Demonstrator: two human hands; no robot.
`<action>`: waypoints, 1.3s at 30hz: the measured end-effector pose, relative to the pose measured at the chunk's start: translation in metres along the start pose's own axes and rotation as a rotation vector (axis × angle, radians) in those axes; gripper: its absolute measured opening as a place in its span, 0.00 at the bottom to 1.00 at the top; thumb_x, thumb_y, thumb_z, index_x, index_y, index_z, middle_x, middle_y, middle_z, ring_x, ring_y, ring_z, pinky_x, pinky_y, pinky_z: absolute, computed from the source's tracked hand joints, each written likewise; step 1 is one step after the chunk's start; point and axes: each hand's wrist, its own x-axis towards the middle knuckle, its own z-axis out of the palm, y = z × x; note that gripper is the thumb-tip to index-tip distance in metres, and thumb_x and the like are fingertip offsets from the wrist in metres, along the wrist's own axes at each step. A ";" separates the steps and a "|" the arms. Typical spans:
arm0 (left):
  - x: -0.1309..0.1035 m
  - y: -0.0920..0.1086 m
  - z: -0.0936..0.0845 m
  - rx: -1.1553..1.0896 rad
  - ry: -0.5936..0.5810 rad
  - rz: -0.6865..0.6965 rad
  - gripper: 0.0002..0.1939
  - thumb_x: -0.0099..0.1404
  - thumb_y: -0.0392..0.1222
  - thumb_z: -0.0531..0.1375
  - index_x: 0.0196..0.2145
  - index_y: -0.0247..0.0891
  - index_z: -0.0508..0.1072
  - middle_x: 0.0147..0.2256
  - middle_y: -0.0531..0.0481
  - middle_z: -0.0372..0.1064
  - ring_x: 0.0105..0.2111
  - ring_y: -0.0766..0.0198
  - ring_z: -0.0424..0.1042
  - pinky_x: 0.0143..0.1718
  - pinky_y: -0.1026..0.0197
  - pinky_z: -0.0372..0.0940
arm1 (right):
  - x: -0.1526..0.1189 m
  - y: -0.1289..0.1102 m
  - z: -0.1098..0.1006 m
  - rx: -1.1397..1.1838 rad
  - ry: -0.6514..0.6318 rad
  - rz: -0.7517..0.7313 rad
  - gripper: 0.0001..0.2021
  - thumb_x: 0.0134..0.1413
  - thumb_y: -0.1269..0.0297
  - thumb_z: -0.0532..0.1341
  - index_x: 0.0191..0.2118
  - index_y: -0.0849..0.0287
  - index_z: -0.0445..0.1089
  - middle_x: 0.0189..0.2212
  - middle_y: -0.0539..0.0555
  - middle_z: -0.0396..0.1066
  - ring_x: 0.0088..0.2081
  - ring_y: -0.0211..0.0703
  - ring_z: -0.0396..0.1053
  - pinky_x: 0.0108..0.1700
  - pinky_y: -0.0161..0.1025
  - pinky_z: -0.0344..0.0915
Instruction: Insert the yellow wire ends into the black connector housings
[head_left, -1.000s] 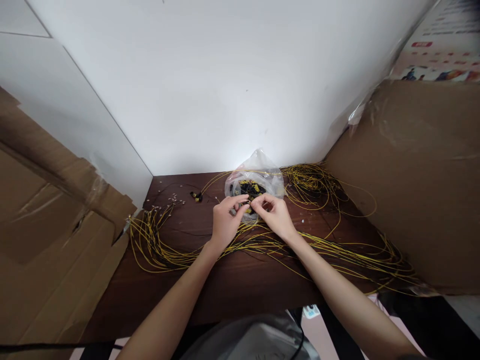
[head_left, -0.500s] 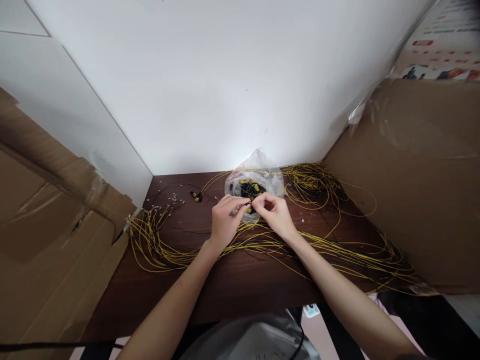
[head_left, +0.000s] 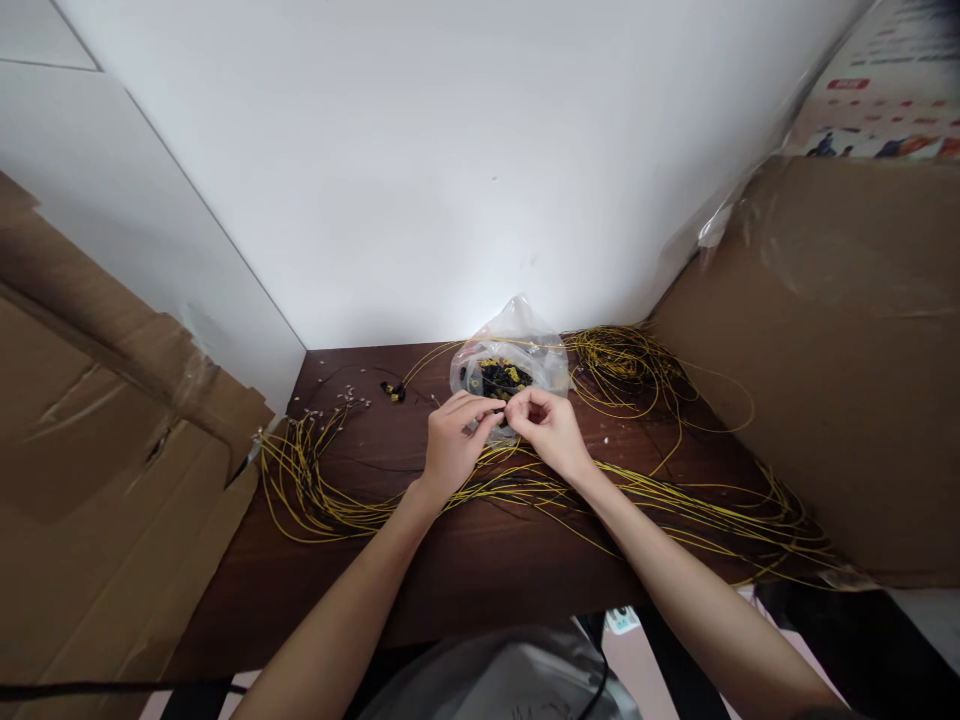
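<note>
My left hand (head_left: 456, 432) is closed in a pinch on a tiny dark piece, just in front of a clear plastic bag (head_left: 551, 368). Fingertips nearly touching it, my right hand (head_left: 549, 428) is pinched too; what it grips is too small to make out. Small black and yellow parts (head_left: 506, 376) fill the open bag. Beneath both wrists a long bundle of yellow and black wires (head_left: 360, 515) runs across the dark brown table (head_left: 480, 570).
A coil of yellow wire (head_left: 619, 358) lies at the back right. A few black and yellow parts (head_left: 392, 391) and small pale bits sit back left. Cardboard stands on the left (head_left: 112, 450) and right (head_left: 840, 400), with a white wall (head_left: 480, 170) behind.
My left hand has shifted slightly right, its fingertips closer to my right hand's. My right hand has hardly moved.
</note>
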 end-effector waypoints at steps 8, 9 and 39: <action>-0.001 -0.011 0.001 -0.139 0.039 -0.295 0.09 0.57 0.41 0.61 0.36 0.36 0.76 0.31 0.47 0.72 0.29 0.65 0.69 0.32 0.63 0.64 | 0.001 -0.001 0.001 0.052 -0.041 0.090 0.13 0.49 0.55 0.59 0.30 0.62 0.69 0.21 0.50 0.65 0.20 0.34 0.57 0.23 0.33 0.56; -0.001 -0.012 0.001 -0.177 0.054 -0.324 0.10 0.56 0.41 0.61 0.36 0.36 0.76 0.32 0.47 0.72 0.30 0.65 0.70 0.33 0.63 0.65 | 0.001 0.000 0.001 0.050 -0.046 0.098 0.13 0.49 0.55 0.59 0.29 0.62 0.69 0.21 0.51 0.66 0.20 0.34 0.58 0.23 0.33 0.56; 0.000 -0.008 0.004 -0.291 -0.031 -0.344 0.10 0.57 0.40 0.59 0.36 0.36 0.76 0.36 0.45 0.72 0.35 0.62 0.71 0.33 0.64 0.66 | 0.001 0.002 0.001 0.028 -0.047 0.076 0.13 0.49 0.55 0.59 0.27 0.61 0.68 0.20 0.49 0.64 0.21 0.34 0.57 0.24 0.33 0.56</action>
